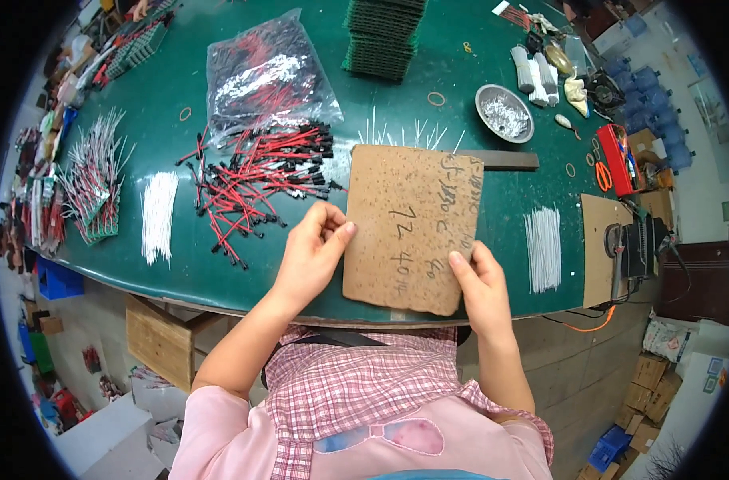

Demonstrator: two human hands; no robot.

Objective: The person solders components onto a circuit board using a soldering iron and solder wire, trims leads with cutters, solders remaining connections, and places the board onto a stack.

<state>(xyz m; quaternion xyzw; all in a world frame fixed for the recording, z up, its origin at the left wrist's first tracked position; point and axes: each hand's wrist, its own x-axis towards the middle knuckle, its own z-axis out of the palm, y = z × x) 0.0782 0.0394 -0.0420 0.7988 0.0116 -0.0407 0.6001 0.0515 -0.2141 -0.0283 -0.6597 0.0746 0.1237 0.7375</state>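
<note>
Between my two hands I hold a brown piece of cardboard (404, 208) with dark handwriting on it, near the table's front edge. My left hand (320, 240) pinches its left edge between thumb and fingers. At its lower right edge my right hand (483, 284) grips it, thumb on top. Left of the cardboard lies a loose pile of red and black wire leads (252, 176). Behind the cardboard, white wire ends stick up beside a grey metal bar (508, 160); the cardboard hides the rest of them.
A clear plastic bag of wire leads (268, 76) lies behind the pile. White wire bundles (159, 216) lie left and right (543, 248). A green stack (384, 36) stands at the back, a metal bowl (504, 114) at right. Further right are a red tool box (615, 160) and orange scissors (603, 174).
</note>
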